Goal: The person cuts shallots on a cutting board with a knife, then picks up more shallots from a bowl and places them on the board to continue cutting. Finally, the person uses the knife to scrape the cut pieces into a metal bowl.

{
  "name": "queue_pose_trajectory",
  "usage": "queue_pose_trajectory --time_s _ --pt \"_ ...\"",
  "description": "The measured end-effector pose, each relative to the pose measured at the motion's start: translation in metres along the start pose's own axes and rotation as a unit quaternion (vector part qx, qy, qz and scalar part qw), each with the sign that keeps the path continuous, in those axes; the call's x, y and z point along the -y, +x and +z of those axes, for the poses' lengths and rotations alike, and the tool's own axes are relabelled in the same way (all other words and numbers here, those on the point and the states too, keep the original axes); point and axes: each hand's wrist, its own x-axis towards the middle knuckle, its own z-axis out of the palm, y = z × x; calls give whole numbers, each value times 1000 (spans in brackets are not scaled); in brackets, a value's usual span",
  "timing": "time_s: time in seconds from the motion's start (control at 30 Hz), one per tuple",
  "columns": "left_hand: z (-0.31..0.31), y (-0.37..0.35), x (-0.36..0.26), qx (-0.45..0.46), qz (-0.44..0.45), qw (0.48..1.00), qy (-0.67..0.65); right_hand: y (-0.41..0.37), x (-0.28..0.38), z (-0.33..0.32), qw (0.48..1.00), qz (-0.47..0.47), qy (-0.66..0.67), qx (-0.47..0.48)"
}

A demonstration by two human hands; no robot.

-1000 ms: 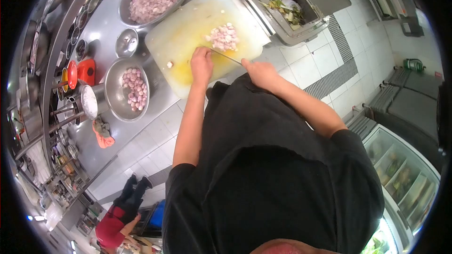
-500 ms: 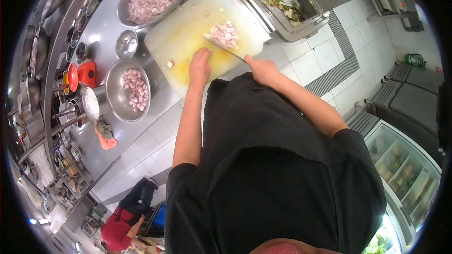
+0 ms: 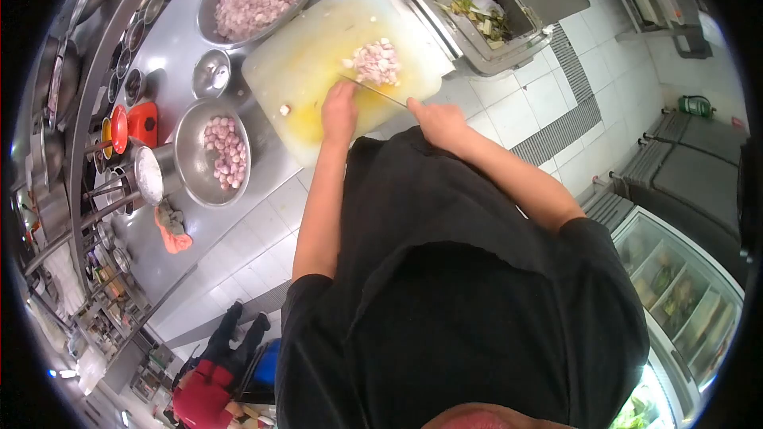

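Note:
My right hand (image 3: 437,121) is closed round the handle of a kitchen knife (image 3: 383,96). Its blade points left across the yellow-stained white cutting board (image 3: 298,48), just beyond my left fingertips. My left hand (image 3: 340,111) rests on the board with its fingers curled together by the blade. Whatever they hold is hidden. A pile of chopped shallots (image 3: 376,62) lies on the far side of the blade. One small pale piece (image 3: 284,110) sits apart, near the board's left part.
Left of the board stand a steel bowl (image 3: 191,160) of peeled shallots and a small steel bowl (image 3: 226,66). A large basin (image 3: 205,20) holds many shallots. A grey bin (image 3: 509,56) with scraps stands at right. Another person (image 3: 205,393) in red is at lower left.
The knife and my right hand have shifted slightly left. A pale bit seen at my left fingertips is now hidden. The person in red has changed posture.

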Motion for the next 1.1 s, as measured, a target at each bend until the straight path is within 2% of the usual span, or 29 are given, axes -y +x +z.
queue_pose_trajectory --time_s 0.1,0.17,0.3,0.4,0.53,0.7,0.77,0.87,0.97,1.1 --pt "-1 2 1 -9 -18 1000 8 5 1 -7 1000 -12 2 -5" --pt "0 -1 2 -29 10 999 17 -2 9 -15 1000 -6 -3 5" --pt "0 5 -2 -27 8 999 22 9 -2 2 1000 -8 6 -28" --pt "-5 2 -5 -13 -9 1000 16 5 4 -1 1000 -10 -2 -4" --pt "1 2 -4 -44 10 999 12 5 0 0 999 -18 1 -43" --pt "2 -4 -2 -38 11 999 22 -1 4 0 1000 -5 1 -18" --pt "2 0 1 -40 13 999 5 8 -3 5 998 -35 22 -54" --pt "-1 0 -1 -26 10 999 32 -1 6 -13 999 -27 24 -11" --pt "1 0 -1 -42 17 999 10 8 -2 7 999 -21 38 -24" --pt "1 -1 0 -55 24 998 19 5 5 -9 999 -11 34 3"
